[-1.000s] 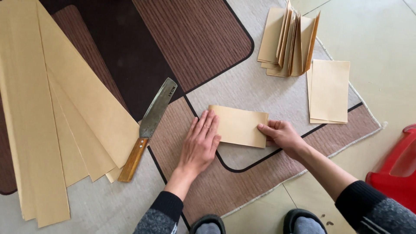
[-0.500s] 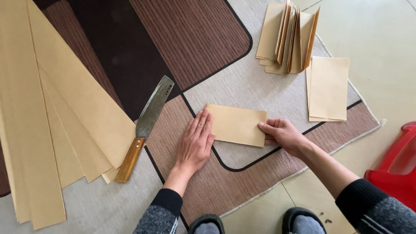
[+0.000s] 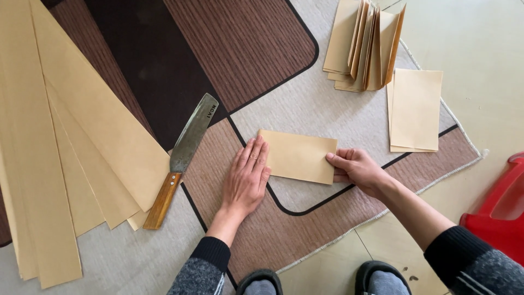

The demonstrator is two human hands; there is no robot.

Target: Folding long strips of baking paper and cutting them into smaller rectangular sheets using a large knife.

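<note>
Hands first: our left hand lies flat and open, fingers together, pressing on the left end of a small tan folded paper. Our right hand pinches the paper's right edge with curled fingers and thumb. The paper lies on the rug, right between our two hands.

Since half a second ago, almost nothing is different. Both hands stay where they were, and the paper has not moved.

Just left of our left hand lies a big knife with a flat grey blade and a wooden handle. Past the knife, long tan paper strips fan out over the rug. Up on the right, folded tan papers stand in a bunch, and a flat stack of papers sits beside them.

The rug has brown, dark and grey patches with black lines. It lies on a pale tiled floor. A red plastic thing peeks in at the right edge.
</note>
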